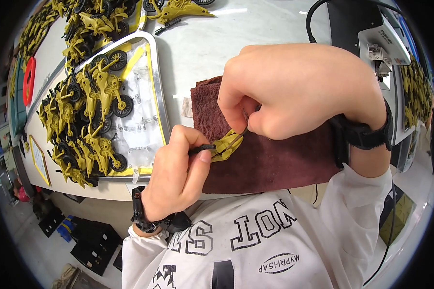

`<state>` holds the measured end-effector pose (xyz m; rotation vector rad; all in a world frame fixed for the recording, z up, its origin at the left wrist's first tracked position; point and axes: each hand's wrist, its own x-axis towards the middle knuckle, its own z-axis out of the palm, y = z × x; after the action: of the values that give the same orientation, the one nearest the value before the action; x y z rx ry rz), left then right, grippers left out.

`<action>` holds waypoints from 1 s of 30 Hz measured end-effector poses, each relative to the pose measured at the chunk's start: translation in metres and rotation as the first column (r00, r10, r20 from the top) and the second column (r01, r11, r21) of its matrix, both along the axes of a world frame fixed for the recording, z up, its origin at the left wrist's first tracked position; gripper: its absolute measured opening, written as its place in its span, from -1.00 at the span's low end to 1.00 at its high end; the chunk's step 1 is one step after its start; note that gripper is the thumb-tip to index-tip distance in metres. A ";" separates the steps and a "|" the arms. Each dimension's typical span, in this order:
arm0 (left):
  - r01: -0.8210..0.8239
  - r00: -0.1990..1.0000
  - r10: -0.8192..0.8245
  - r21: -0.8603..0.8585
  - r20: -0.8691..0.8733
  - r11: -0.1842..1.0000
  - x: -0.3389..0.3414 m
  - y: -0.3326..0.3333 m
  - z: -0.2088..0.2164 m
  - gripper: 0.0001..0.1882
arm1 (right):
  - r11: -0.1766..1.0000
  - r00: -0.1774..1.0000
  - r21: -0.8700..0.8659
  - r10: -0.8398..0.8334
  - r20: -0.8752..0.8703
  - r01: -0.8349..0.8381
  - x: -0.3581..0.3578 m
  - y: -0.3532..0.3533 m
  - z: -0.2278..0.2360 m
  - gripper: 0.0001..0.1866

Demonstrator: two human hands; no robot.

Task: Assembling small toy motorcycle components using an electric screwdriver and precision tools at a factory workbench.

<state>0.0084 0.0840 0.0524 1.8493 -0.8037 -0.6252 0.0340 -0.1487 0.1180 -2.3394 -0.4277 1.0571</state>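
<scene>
Over a folded brown cloth [279, 166], my left hand [176, 168] pinches a yellow toy motorcycle part [223, 150] between thumb and fingers. A short black bar [202, 149], like a handlebar, lies across the part's near end by my thumb. My right hand [294, 91] is bent over the part's far end with its fingers pinched together. A thin dark piece runs from those fingertips along the yellow part; the fingers hide most of it, and I cannot tell what it is.
On the left, a metal-rimmed tray [160, 91] holds several yellow toy motorcycles [89, 101] with black wheels. More lie beyond it, with one motorcycle [181, 10] at the far edge. A metal fixture [382, 53] with a black cable [311, 24] stands at the far right.
</scene>
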 end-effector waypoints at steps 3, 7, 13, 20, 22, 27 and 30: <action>0.035 0.983 -0.026 -0.047 0.180 0.998 0.004 -0.005 -0.001 -0.83 | 0.999 0.999 0.040 0.034 0.017 -0.035 0.002 -0.002 -0.003 -0.78; -0.013 0.976 0.032 -0.086 0.216 0.996 0.005 -0.002 0.002 -0.81 | 0.999 0.999 0.019 0.029 0.019 -0.030 0.002 -0.002 -0.005 -0.77; -0.187 0.975 0.173 -0.092 -0.140 0.978 -0.005 0.004 0.003 -0.77 | 0.996 0.993 0.077 -0.026 -0.116 0.035 0.000 -0.001 0.000 -0.71; -0.113 0.993 0.106 -0.159 -0.055 0.981 -0.006 0.005 -0.003 -0.80 | 0.997 0.987 0.078 0.016 -0.159 -0.004 0.003 -0.005 -0.003 -0.80; -0.157 0.988 0.155 -0.174 -0.025 0.972 -0.007 0.004 -0.005 -0.80 | 0.999 0.974 0.053 0.022 -0.225 -0.010 0.006 -0.003 0.002 -0.82; -0.127 0.970 0.152 -0.141 0.188 0.982 -0.010 0.001 0.000 -0.76 | 0.996 0.965 0.085 0.054 -0.257 -0.033 0.004 -0.005 0.000 -0.88; -0.121 0.952 0.153 -0.135 0.263 0.983 -0.011 0.000 0.000 -0.74 | 0.995 0.962 0.093 0.059 -0.268 -0.035 0.004 -0.006 -0.001 -0.89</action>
<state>-0.0028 0.0840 0.0527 1.8875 -0.8613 -0.2307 0.0383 -0.1551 0.1166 -2.0785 -0.4167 1.3310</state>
